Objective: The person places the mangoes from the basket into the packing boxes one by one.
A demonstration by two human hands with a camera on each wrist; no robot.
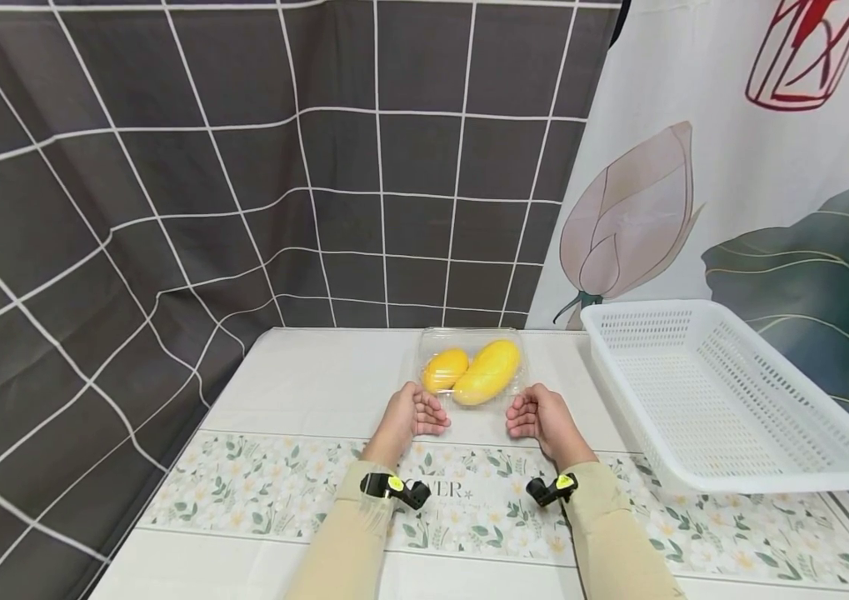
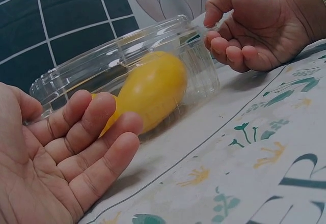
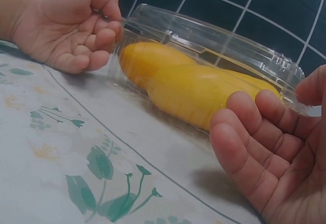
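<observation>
A clear plastic box [image 1: 463,337] with its lid closed sits toward the back of the table. Inside lie a large yellow mango [image 1: 490,372] and a smaller orange-yellow mango [image 1: 445,371], side by side. My left hand [image 1: 411,417] is at the box's near left corner, palm inward and fingers loosely bent. At the near right corner, my right hand [image 1: 544,418] mirrors it. Both wrist views show nothing gripped between the fingers of the left hand [image 2: 66,158] or the right hand [image 3: 275,152]. Whether the thumbs touch the box, I cannot tell.
A white perforated plastic basket [image 1: 739,482] stands on the table's right side. The white tablecloth [image 1: 319,367] carries a floral band. Behind hangs a dark grid-patterned curtain [image 1: 424,158], with a flower-printed curtain [image 1: 619,208] at the right.
</observation>
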